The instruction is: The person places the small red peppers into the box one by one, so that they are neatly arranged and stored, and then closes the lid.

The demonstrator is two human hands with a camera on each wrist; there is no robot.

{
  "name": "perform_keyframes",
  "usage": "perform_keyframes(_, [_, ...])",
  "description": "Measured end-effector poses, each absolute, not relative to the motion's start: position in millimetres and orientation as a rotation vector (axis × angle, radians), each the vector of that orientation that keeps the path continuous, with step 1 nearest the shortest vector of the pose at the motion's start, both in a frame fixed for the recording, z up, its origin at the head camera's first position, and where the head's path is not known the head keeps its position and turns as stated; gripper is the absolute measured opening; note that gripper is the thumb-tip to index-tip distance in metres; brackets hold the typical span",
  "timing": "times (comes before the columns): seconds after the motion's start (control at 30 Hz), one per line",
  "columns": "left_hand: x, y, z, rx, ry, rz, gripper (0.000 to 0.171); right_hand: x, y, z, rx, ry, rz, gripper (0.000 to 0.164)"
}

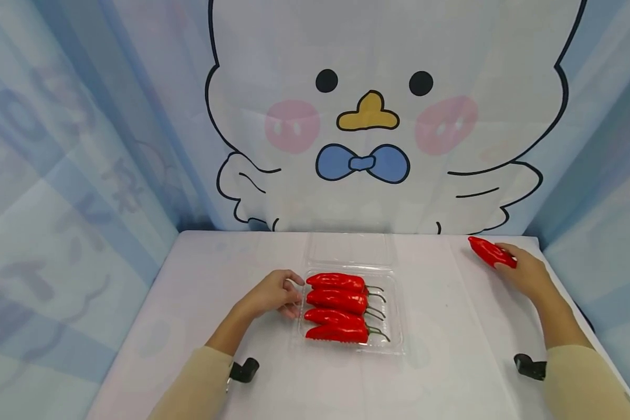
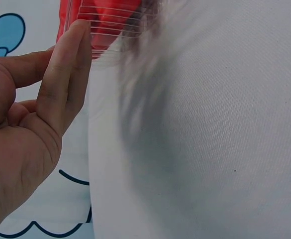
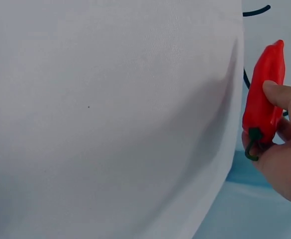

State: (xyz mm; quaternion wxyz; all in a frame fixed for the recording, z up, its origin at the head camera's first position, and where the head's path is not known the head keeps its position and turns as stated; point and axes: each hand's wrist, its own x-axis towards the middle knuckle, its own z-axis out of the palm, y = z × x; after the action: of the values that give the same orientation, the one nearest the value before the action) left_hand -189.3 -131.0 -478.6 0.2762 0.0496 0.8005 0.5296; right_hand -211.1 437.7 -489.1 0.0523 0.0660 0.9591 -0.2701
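In the head view, a clear plastic box [image 1: 396, 315] lies on the table with several red chili peppers [image 1: 338, 301] in a row inside it, their green stems pointing right. My left hand [image 1: 278, 293] is at the box's left side, its fingertips right at the wall. The left wrist view shows those fingers [image 2: 65, 74] fairly straight against the ribbed plastic, with red peppers behind it. Far to the right, my right hand [image 1: 525, 269] grips another red chili pepper [image 3: 264, 94] between thumb and fingers near its stem end. Its green stem hangs beside the palm in the right wrist view.
The box's clear lid [image 1: 350, 249] is folded back toward the rear of the white table [image 1: 441, 373]. A curtain with a cartoon chick [image 1: 373, 204] stands right behind the table, and blue curtains [image 1: 84, 204] flank both sides.
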Motion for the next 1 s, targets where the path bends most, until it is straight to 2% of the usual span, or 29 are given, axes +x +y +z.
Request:
perform_keyframes(0.3, [-192, -129, -478, 0.153, 2.170, 1.405, 0.031, -196, 425, -479, 0.116, 2.984, -0.814, 0.069])
perform_keyframes(1.0, [-189, -131, -479, 0.125, 2.161, 1.429, 0.032, -163, 354, -449, -0.185, 3.116, -0.878, 0.066])
